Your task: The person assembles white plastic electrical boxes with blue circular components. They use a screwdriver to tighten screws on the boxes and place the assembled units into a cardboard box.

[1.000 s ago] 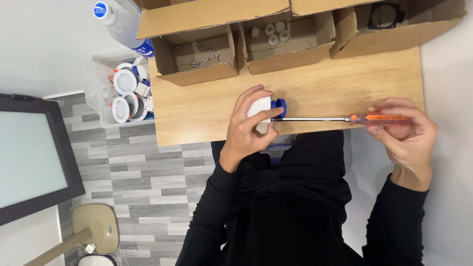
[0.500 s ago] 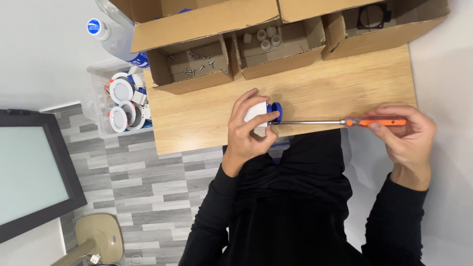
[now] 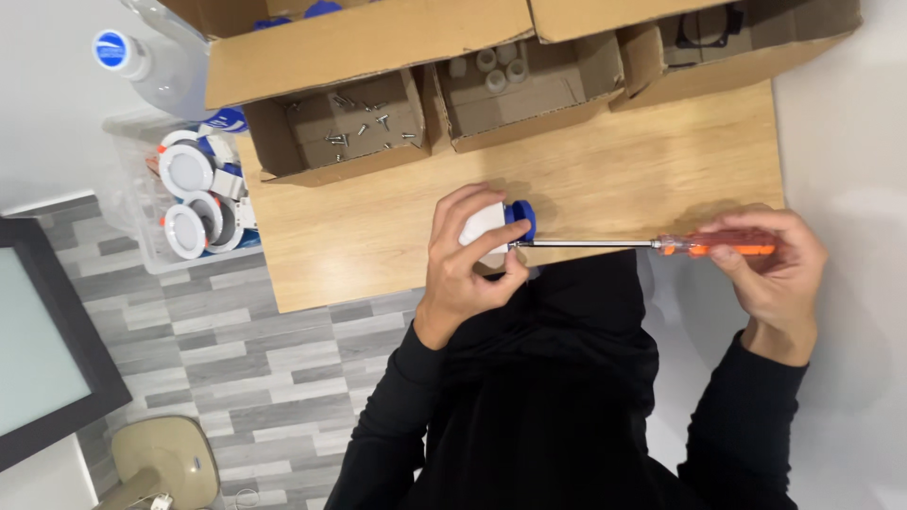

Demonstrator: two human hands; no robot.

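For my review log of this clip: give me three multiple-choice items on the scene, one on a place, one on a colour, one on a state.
1. Where do the loose screws lie?
A. in an open cardboard box
B. on the floor
C. in the plastic bin

2. What colour is the screwdriver handle?
A. green
B. orange
C. black

3. What does the left hand do?
A. rests flat on the table
B. hangs free
C. grips a white and blue part

Answers: 1 A, screws lie on the box floor. 2 B, the handle in the right hand is orange. 3 C, fingers wrap the part.

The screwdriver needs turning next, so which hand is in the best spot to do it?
Probably the right hand: it already grips the screwdriver by its orange handle. The left hand is busy clasping the white and blue part at the tip.
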